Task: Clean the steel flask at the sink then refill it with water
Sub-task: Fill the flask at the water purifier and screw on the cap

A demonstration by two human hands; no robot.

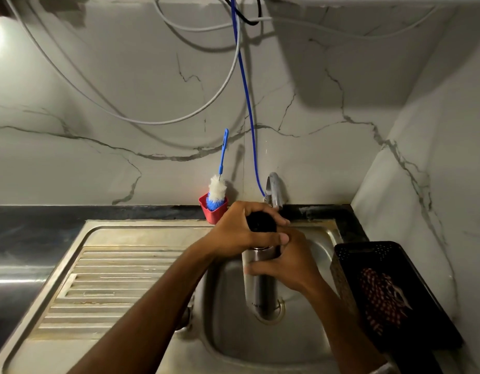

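Observation:
A tall steel flask (259,287) stands upright over the sink basin (228,330), its base near the drain. My right hand (284,265) wraps around the upper part of the flask's body. My left hand (241,230) grips the black cap (261,222) at the flask's top, fingers curled over it. The cap sits just below the steel tap (273,188). No water is seen running from the tap.
A blue-and-white bottle brush (218,190) stands in a red holder (213,210) at the sink's back edge. A black perforated basket (379,292) with a red checked cloth sits at the right. The ribbed drainboard (109,282) lies left. Cables and a blue hose hang on the marble wall.

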